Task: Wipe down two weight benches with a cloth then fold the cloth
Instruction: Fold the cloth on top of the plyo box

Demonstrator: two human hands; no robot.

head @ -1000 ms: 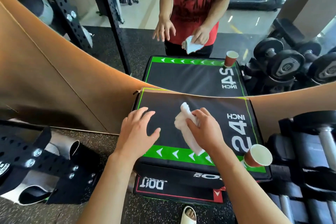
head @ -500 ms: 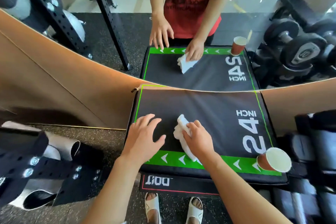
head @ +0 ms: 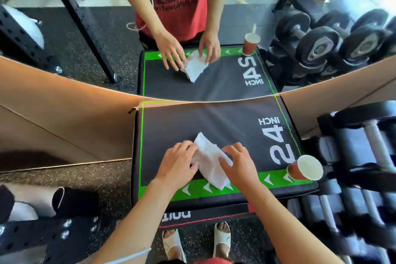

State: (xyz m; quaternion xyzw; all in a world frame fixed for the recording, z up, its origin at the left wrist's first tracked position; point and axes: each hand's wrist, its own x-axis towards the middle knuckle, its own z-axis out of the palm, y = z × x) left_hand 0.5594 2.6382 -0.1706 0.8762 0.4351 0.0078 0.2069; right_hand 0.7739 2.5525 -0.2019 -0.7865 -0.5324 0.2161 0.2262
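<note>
Both my forearms reach forward and converge, bare to the elbow. My left hand [head: 179,163] sits palm down, wrist straight, fingers curled inward at the tips and pinching the left edge of the white cloth [head: 211,163]. My right hand [head: 237,164] lies opposite, palm down, fingers spread and bent, fingertips [head: 224,159] pressing on the cloth's right side, thumb tucked toward the left hand. The two hands are close together, knuckles raised, the cloth between them.
</note>
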